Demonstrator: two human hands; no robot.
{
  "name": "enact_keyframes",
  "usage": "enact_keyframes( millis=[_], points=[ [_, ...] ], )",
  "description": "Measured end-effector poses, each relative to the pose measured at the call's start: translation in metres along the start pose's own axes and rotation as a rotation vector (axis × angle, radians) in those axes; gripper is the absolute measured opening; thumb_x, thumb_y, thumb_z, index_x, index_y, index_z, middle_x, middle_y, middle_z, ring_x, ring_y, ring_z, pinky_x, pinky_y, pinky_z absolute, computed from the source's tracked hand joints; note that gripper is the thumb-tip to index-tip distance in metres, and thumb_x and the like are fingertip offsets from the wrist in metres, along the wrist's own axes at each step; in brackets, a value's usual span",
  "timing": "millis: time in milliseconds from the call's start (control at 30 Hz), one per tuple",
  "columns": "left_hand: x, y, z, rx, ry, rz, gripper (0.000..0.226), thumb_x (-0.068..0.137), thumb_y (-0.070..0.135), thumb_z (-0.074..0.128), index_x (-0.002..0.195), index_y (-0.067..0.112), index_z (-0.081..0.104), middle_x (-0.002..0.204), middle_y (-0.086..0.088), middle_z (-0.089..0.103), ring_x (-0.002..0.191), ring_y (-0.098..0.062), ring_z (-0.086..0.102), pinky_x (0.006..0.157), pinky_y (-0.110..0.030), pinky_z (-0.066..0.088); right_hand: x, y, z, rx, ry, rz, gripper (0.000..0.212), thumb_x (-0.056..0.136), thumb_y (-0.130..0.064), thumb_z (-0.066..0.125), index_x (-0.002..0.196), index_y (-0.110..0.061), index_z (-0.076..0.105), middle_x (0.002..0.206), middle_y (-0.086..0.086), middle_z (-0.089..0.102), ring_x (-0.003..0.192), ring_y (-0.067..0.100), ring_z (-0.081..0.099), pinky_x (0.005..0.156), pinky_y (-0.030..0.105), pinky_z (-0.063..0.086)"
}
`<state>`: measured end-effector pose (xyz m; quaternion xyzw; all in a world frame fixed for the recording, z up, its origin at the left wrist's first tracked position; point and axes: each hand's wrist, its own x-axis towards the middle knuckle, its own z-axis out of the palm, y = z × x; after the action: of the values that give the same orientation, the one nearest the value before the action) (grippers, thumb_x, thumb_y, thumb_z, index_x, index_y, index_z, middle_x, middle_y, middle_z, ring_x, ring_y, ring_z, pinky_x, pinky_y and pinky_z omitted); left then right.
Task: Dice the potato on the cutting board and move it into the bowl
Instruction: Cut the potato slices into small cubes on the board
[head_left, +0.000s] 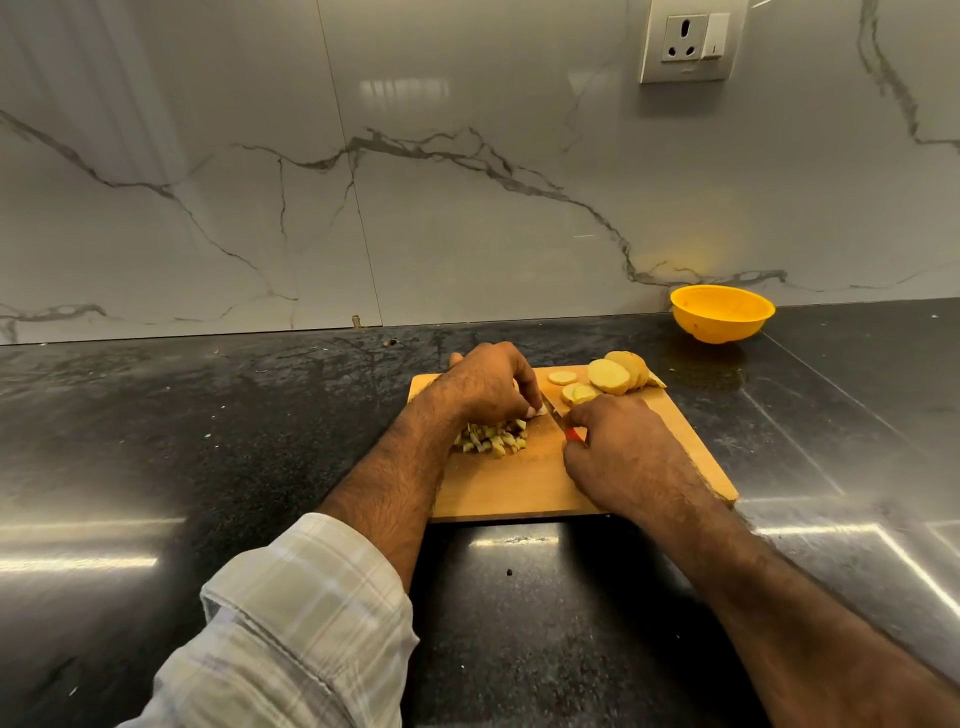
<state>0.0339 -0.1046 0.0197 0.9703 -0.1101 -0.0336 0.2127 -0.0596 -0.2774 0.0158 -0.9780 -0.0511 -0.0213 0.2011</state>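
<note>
Potato dice (492, 437) lie heaped on the cutting board (524, 483), right under our left hand (485, 382), whose curled fingers (530, 400) pin a piece beside the knife (555, 413). Our right hand (621, 447) grips the red handle (blade mostly hidden). Uncut potato slices (608, 376) sit beyond; the yellow bowl (722, 313) stands well apart on the bench (208, 415).

Your right hand (618, 447) hides most of the knife (558, 420); your left hand (485, 384) covers the piece being cut.
</note>
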Motion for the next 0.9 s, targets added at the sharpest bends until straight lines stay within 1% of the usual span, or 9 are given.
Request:
enact_keyframes(
  millis=[67,133,267,333,400,467,667,800,900],
  points=[
    [0.001,-0.001,0.001,-0.009,0.009,0.005,0.008,0.084,0.025,0.088,0.085,0.031,0.083,0.106,0.018,0.073,0.119,-0.013,0.058,0.121,-0.065,0.021,0.0,-0.004,0.001,-0.006,0.013,-0.009,0.039,0.096,-0.03,0.067,0.134,-0.027,0.067,0.127,0.001,0.066,0.105,0.017,0.06,0.085,0.031,0.056],
    [0.002,-0.003,0.001,-0.018,0.019,0.014,0.008,0.083,0.025,0.088,0.084,0.03,0.083,0.101,0.018,0.074,0.114,-0.012,0.059,0.118,-0.062,0.031,0.001,-0.011,0.0,-0.021,-0.002,-0.002,0.039,0.095,-0.028,0.069,0.134,-0.025,0.067,0.125,0.001,0.065,0.101,0.016,0.058,0.082,0.029,0.054],
    [-0.004,0.003,0.001,0.068,0.047,0.027,0.003,0.088,0.029,0.085,0.089,0.03,0.082,0.1,0.017,0.074,0.112,-0.009,0.058,0.116,-0.06,0.027,-0.004,-0.014,-0.005,-0.04,-0.051,-0.008,0.042,0.093,-0.026,0.071,0.135,-0.024,0.065,0.126,0.002,0.062,0.104,0.017,0.058,0.088,0.032,0.057],
    [-0.006,0.004,0.0,0.098,0.064,0.02,0.005,0.089,0.033,0.084,0.091,0.03,0.081,0.102,0.016,0.073,0.113,-0.01,0.059,0.116,-0.06,0.027,-0.009,-0.009,-0.004,-0.041,-0.042,-0.007,0.039,0.092,-0.025,0.071,0.131,-0.025,0.067,0.125,0.001,0.062,0.101,0.016,0.055,0.086,0.03,0.054],
    [-0.008,0.003,0.0,0.096,0.078,-0.002,0.007,0.089,0.035,0.083,0.091,0.029,0.08,0.102,0.014,0.074,0.113,-0.011,0.06,0.116,-0.061,0.025,-0.014,-0.007,-0.002,-0.016,0.015,-0.011,0.035,0.091,-0.025,0.068,0.127,-0.025,0.071,0.122,-0.001,0.067,0.098,0.015,0.057,0.083,0.029,0.055],
    [-0.008,0.003,0.001,0.083,0.075,-0.014,0.008,0.088,0.035,0.083,0.091,0.028,0.08,0.101,0.013,0.074,0.113,-0.012,0.061,0.117,-0.062,0.024,-0.014,-0.01,0.0,0.0,0.05,-0.017,0.035,0.093,-0.026,0.066,0.128,-0.025,0.072,0.121,0.0,0.069,0.1,0.017,0.062,0.085,0.032,0.058],
    [-0.009,0.001,-0.003,0.115,0.059,-0.023,0.003,0.09,0.03,0.082,0.091,0.032,0.08,0.107,0.016,0.071,0.116,-0.011,0.058,0.116,-0.063,0.024,-0.001,-0.02,0.006,-0.012,-0.005,-0.012,0.042,0.091,-0.028,0.069,0.132,-0.025,0.068,0.124,0.002,0.065,0.102,0.018,0.06,0.087,0.034,0.058],
    [-0.01,0.004,-0.001,0.146,0.063,-0.038,0.005,0.091,0.031,0.081,0.092,0.034,0.079,0.112,0.015,0.071,0.12,-0.012,0.057,0.116,-0.064,0.025,-0.003,-0.016,-0.001,-0.012,-0.027,-0.014,0.04,0.09,-0.026,0.073,0.129,-0.024,0.069,0.119,-0.002,0.064,0.1,0.016,0.058,0.082,0.029,0.054],
    [-0.011,0.003,-0.003,0.153,0.073,-0.045,0.003,0.091,0.033,0.08,0.093,0.033,0.077,0.112,0.013,0.071,0.12,-0.013,0.057,0.117,-0.065,0.024,-0.009,-0.008,-0.001,-0.014,0.004,-0.023,0.037,0.088,-0.027,0.071,0.125,-0.024,0.073,0.113,-0.004,0.069,0.094,0.014,0.06,0.077,0.027,0.053]
  ],
)
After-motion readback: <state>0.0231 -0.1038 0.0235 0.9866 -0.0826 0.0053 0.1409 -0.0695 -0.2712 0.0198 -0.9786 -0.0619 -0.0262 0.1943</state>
